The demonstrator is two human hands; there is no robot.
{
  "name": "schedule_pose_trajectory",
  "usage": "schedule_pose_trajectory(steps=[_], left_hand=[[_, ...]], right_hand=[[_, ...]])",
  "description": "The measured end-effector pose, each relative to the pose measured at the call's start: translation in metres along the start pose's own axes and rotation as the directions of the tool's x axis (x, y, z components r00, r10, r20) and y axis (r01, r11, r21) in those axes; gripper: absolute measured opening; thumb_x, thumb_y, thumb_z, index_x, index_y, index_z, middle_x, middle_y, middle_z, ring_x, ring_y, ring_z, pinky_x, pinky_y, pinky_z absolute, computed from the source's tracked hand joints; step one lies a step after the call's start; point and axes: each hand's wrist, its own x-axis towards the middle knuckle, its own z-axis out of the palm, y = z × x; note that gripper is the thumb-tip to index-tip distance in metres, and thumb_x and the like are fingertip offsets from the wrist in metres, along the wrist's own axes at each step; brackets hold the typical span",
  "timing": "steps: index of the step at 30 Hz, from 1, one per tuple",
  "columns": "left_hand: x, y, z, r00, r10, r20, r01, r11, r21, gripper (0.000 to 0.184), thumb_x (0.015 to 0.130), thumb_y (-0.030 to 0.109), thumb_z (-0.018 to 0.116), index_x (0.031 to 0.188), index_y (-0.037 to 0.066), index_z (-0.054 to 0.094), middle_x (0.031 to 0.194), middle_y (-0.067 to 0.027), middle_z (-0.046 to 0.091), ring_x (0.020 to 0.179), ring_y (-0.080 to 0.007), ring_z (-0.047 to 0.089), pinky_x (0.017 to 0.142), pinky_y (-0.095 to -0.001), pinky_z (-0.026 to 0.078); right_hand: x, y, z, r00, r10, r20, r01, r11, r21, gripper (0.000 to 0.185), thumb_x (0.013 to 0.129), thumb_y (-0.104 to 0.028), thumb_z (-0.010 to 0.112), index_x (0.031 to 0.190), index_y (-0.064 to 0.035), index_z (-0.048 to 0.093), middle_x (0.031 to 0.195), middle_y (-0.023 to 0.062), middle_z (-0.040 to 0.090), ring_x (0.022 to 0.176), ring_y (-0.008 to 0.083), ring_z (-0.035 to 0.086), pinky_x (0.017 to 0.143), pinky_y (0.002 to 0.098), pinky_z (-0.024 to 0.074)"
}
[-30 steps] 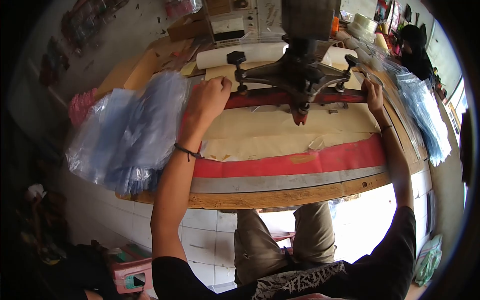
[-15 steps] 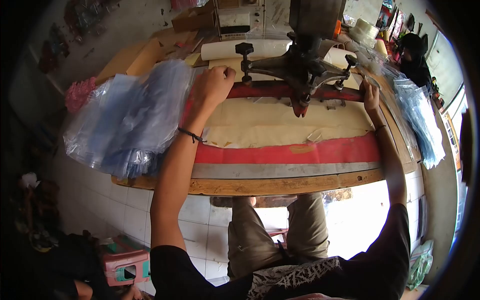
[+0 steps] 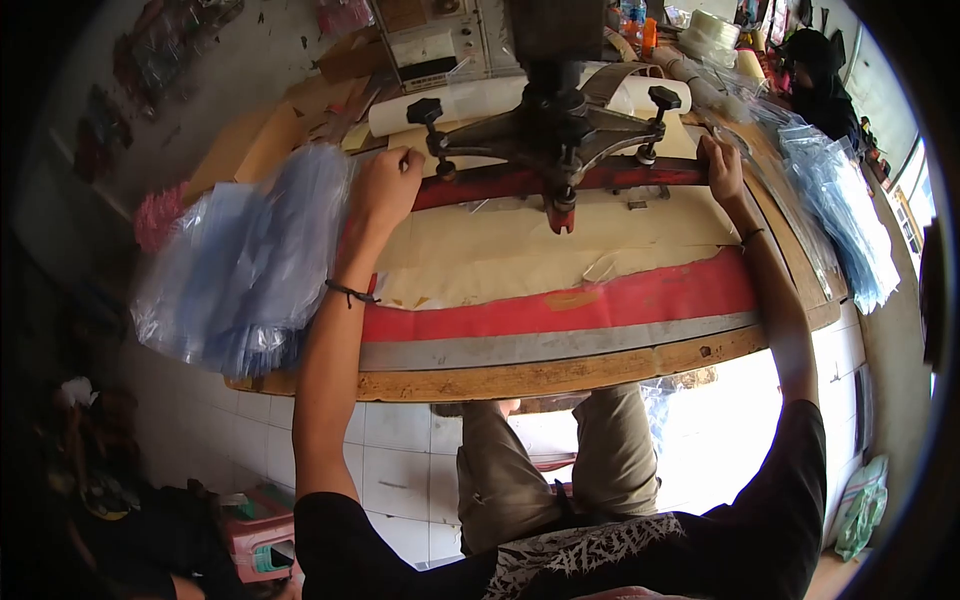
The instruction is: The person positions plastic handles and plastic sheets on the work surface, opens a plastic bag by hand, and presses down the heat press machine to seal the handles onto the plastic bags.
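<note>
A black press head with knobs on its arms stands over the table, carrying a long curved red bar. My left hand is closed beside the bar's left end. My right hand has its fingers curled at the bar's right end. What either hand pinches, if anything, is hidden or too small to make out. Under the bar lies a tan sheet with a torn front edge. A red strip and a grey metal edge run in front of it.
A pile of clear bluish plastic sleeves overhangs the table's left side; another plastic stack lies right. Behind are a white roll, a cardboard box and a control cabinet. A person in black is at far right.
The view has shifted and tilted slightly, so the press appears further left. Both hands stay by the bar's ends, the right hand's fingers now looking more raised.
</note>
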Motion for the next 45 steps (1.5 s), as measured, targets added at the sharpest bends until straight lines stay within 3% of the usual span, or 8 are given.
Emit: schedule_pose_trajectory(steps=[3, 10, 14, 21, 25, 30, 41, 45], left_hand=[[-0.003, 0.000, 0.002, 1.000, -0.011, 0.001, 0.011, 1.000, 0.019, 0.032, 0.087, 0.034, 0.052, 0.089, 0.006, 0.068, 0.086, -0.0214, 0.065, 0.087, -0.0428, 0.061, 0.075, -0.0486, 0.048], [0.003, -0.009, 0.007, 0.999, -0.004, 0.044, 0.002, 0.999, 0.046, 0.033, 0.088, 0.034, 0.053, 0.090, 0.004, 0.066, 0.086, -0.0220, 0.064, 0.086, -0.0440, 0.059, 0.071, -0.0485, 0.047], [0.009, -0.012, 0.009, 0.998, -0.015, 0.056, 0.013, 0.999, 0.034, 0.033, 0.088, 0.032, 0.053, 0.090, 0.002, 0.066, 0.086, -0.0212, 0.065, 0.086, -0.0437, 0.060, 0.072, -0.0479, 0.047], [0.006, -0.012, 0.011, 0.996, -0.048, 0.075, 0.047, 0.999, 0.018, 0.033, 0.088, 0.032, 0.053, 0.088, 0.002, 0.066, 0.084, -0.0206, 0.065, 0.088, -0.0412, 0.062, 0.072, -0.0451, 0.047], [0.010, -0.022, 0.014, 0.998, -0.004, 0.059, 0.004, 1.000, -0.003, 0.034, 0.088, 0.034, 0.053, 0.090, 0.003, 0.066, 0.083, -0.0204, 0.065, 0.087, -0.0409, 0.062, 0.072, -0.0446, 0.048], [-0.005, -0.009, 0.010, 0.998, -0.049, 0.040, 0.049, 0.999, 0.008, 0.036, 0.087, 0.037, 0.054, 0.091, 0.004, 0.067, 0.084, -0.0194, 0.066, 0.086, -0.0416, 0.062, 0.073, -0.0458, 0.048], [-0.001, -0.003, 0.006, 0.999, -0.035, 0.005, 0.034, 0.999, 0.023, 0.036, 0.087, 0.037, 0.054, 0.092, 0.005, 0.069, 0.086, -0.0230, 0.065, 0.086, -0.0429, 0.061, 0.075, -0.0475, 0.049], [0.003, -0.003, 0.006, 0.999, -0.053, 0.011, 0.053, 0.998, 0.021, 0.034, 0.087, 0.035, 0.054, 0.090, 0.004, 0.069, 0.086, -0.0236, 0.065, 0.086, -0.0424, 0.061, 0.074, -0.0474, 0.049]], right_hand=[[0.002, 0.010, 0.003, 1.000, 0.002, -0.001, -0.002, 1.000, 0.027, 0.044, 0.092, -0.034, 0.039, 0.069, 0.0022, 0.050, 0.059, 0.0143, 0.048, 0.055, 0.0253, 0.042, 0.057, 0.0370, 0.0359], [-0.001, -0.001, 0.002, 0.997, 0.077, 0.001, -0.077, 0.996, 0.051, 0.042, 0.094, -0.029, 0.044, 0.069, 0.0044, 0.048, 0.057, 0.0089, 0.044, 0.054, 0.0170, 0.040, 0.054, 0.0351, 0.0362], [0.004, 0.013, 0.005, 0.996, -0.084, 0.021, 0.082, 0.991, 0.102, 0.047, 0.094, -0.034, 0.041, 0.070, 0.0051, 0.048, 0.056, 0.0141, 0.043, 0.053, 0.0232, 0.040, 0.055, 0.0389, 0.0375], [0.000, -0.001, 0.002, 0.995, 0.078, 0.058, -0.079, 0.997, -0.001, 0.044, 0.093, -0.032, 0.039, 0.069, 0.0039, 0.045, 0.056, 0.0119, 0.040, 0.054, 0.0221, 0.038, 0.055, 0.0377, 0.0365], [-0.002, 0.019, 0.012, 0.998, -0.049, -0.037, 0.054, 0.987, 0.152, 0.038, 0.093, -0.028, 0.036, 0.073, 0.0029, 0.047, 0.060, 0.0118, 0.041, 0.058, 0.0219, 0.039, 0.058, 0.0367, 0.0366], [0.000, -0.002, -0.001, 0.998, 0.053, 0.037, -0.052, 0.998, -0.036, 0.040, 0.094, -0.028, 0.041, 0.072, 0.0046, 0.050, 0.058, 0.0115, 0.046, 0.056, 0.0197, 0.043, 0.057, 0.0361, 0.0387], [-0.001, 0.002, 0.000, 1.000, -0.009, -0.020, 0.006, 0.995, -0.104, 0.041, 0.097, -0.029, 0.038, 0.073, 0.0016, 0.050, 0.059, 0.0110, 0.046, 0.056, 0.0193, 0.043, 0.056, 0.0362, 0.0382], [0.002, 0.004, 0.004, 1.000, -0.020, -0.018, 0.020, 0.998, 0.051, 0.045, 0.097, -0.030, 0.038, 0.067, 0.0027, 0.045, 0.056, 0.0100, 0.041, 0.053, 0.0194, 0.040, 0.054, 0.0358, 0.0344]])
